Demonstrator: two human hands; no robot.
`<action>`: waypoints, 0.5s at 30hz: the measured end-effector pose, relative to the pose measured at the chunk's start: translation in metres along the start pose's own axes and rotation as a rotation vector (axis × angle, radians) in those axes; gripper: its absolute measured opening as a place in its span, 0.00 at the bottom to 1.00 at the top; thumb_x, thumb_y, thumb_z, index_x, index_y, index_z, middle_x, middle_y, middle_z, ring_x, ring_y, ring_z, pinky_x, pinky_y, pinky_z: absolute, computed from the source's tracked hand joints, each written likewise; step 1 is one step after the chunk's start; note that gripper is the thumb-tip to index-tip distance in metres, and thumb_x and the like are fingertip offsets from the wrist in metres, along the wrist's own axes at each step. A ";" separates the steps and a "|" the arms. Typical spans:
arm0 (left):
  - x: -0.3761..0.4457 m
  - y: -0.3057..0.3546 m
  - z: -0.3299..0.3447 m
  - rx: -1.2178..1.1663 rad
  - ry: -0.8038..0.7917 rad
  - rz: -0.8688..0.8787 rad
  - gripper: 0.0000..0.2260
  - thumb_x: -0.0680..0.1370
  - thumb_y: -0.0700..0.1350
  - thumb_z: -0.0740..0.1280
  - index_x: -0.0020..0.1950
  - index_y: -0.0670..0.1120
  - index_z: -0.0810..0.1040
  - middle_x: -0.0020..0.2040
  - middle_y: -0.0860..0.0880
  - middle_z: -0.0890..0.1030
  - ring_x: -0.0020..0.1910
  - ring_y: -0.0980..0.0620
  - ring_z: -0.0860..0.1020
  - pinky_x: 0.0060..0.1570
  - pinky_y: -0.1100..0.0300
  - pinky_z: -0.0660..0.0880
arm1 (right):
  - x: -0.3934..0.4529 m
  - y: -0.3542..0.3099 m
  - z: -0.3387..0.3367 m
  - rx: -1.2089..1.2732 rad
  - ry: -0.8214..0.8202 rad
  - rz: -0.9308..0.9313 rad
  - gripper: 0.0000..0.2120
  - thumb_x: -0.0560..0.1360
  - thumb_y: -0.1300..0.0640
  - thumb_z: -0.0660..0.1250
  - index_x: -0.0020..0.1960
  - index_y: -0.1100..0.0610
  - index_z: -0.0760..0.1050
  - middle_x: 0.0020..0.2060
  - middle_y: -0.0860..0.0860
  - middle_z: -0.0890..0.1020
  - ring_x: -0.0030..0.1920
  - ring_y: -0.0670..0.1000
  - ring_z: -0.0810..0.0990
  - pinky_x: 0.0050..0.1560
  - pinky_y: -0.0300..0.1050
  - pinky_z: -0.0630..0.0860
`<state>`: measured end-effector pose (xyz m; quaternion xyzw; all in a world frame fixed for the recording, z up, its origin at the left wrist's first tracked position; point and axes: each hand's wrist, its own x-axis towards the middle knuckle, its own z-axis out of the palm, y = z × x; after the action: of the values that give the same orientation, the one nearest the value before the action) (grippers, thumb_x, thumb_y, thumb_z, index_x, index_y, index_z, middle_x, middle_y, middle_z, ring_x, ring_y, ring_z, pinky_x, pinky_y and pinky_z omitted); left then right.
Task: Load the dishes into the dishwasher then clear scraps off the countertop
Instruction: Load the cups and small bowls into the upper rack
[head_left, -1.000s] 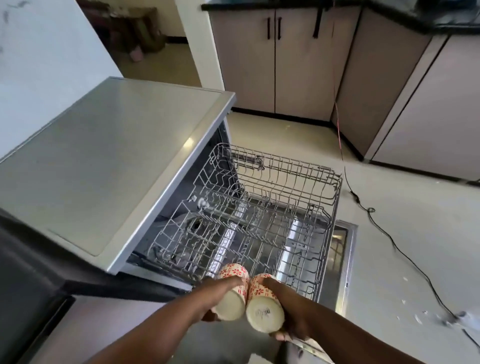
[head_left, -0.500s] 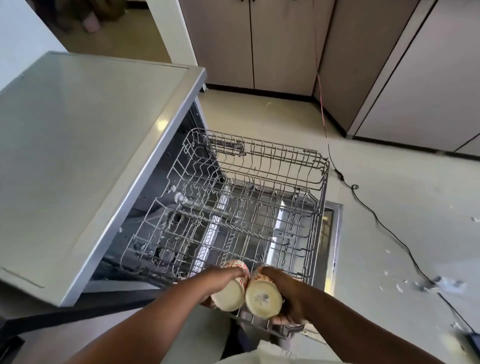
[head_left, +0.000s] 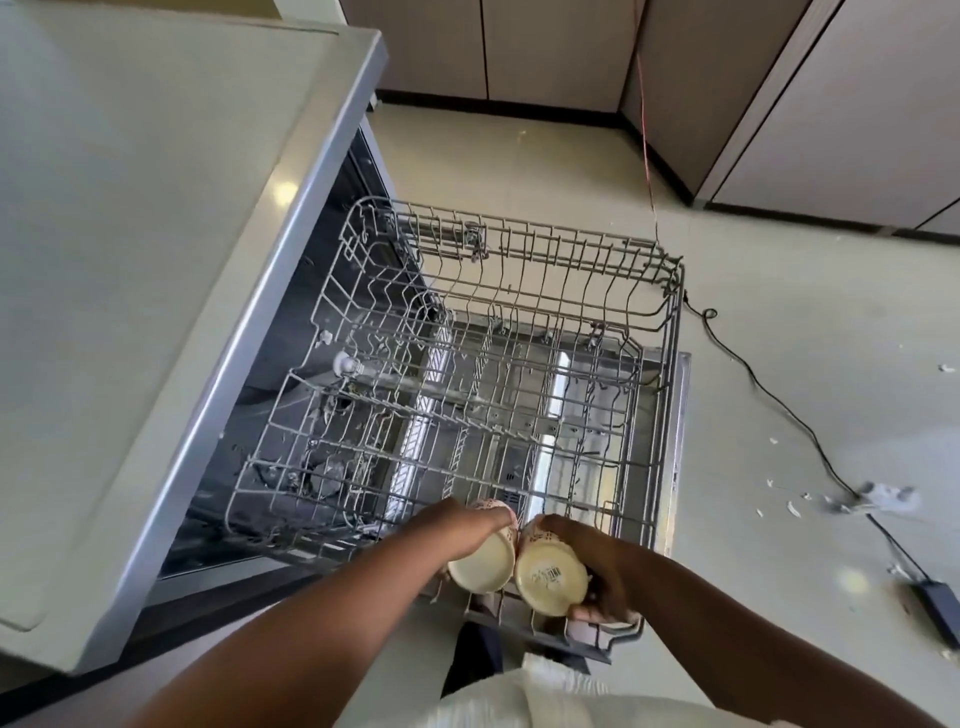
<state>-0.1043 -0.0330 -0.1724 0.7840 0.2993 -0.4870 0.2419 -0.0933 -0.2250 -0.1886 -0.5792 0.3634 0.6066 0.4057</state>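
Note:
The dishwasher's grey wire rack (head_left: 519, 332) is pulled out over the open door and has no dishes in it. My left hand (head_left: 457, 530) grips a cream cup with red flower print (head_left: 480, 564), held upside down with its base toward me. My right hand (head_left: 587, 561) grips a second matching cup (head_left: 550, 582), base up, with a label on the base. The two cups touch side by side at the rack's near edge.
The grey top of the dishwasher (head_left: 130, 260) fills the left. A black cable (head_left: 769, 384) runs across the floor to an adapter (head_left: 937, 608) at the right. White scraps (head_left: 792, 506) lie on the floor. Beige cabinets (head_left: 831, 104) line the back.
The view has tilted down and closer over the rack. Both hands have lowered the two cups to the rack's near edge.

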 end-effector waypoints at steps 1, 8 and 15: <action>0.001 0.000 0.000 0.007 -0.003 0.003 0.32 0.71 0.71 0.60 0.56 0.44 0.75 0.47 0.42 0.80 0.43 0.44 0.81 0.50 0.56 0.78 | 0.002 0.000 0.000 0.000 0.006 0.007 0.32 0.65 0.32 0.70 0.52 0.59 0.78 0.39 0.57 0.82 0.38 0.54 0.82 0.35 0.42 0.79; 0.005 -0.005 0.000 0.089 -0.017 0.030 0.34 0.75 0.72 0.52 0.56 0.43 0.76 0.41 0.44 0.78 0.35 0.48 0.77 0.32 0.64 0.69 | 0.006 -0.006 0.001 -0.014 0.075 0.028 0.30 0.66 0.32 0.70 0.49 0.59 0.77 0.41 0.57 0.81 0.41 0.54 0.81 0.42 0.45 0.79; 0.001 -0.012 0.003 0.152 0.054 0.080 0.40 0.71 0.77 0.46 0.53 0.44 0.78 0.40 0.45 0.79 0.40 0.47 0.79 0.38 0.60 0.72 | -0.011 -0.014 0.002 -0.194 0.160 -0.085 0.32 0.74 0.30 0.58 0.57 0.58 0.75 0.46 0.59 0.80 0.44 0.58 0.80 0.41 0.49 0.78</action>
<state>-0.1141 -0.0267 -0.1759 0.8244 0.2364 -0.4768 0.1927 -0.0815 -0.2186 -0.1771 -0.6770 0.3092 0.5731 0.3429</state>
